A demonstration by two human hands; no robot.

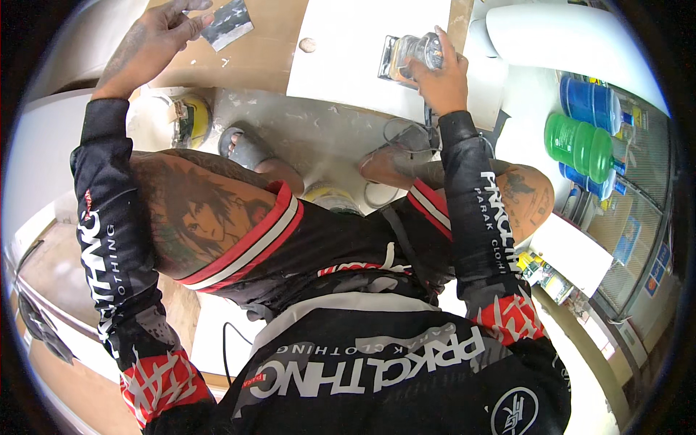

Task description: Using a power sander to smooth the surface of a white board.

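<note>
My right hand (442,76) is wrapped round a power sander (415,56) with a dusty, see-through and dark body and a flat dark pad. The sander sits on a white panel (348,51). At the far left, my left hand (163,32) is over a brown board (268,43), its thumb and fingers apart. Beside the thumb tip is a flat dark square piece (230,25) smeared with white; the thumb seems to reach its edge. A round hole (308,45) shows in the panel near its left side.
A dusty yellow-and-black bucket (192,119) stands below the left forearm, and another round container (330,196) between my feet. A thin cable (395,134) hangs under the panel. Blue (591,101) and green (580,145) water jugs lie on a rack at right. A white cylinder (573,40) stretches across the upper right.
</note>
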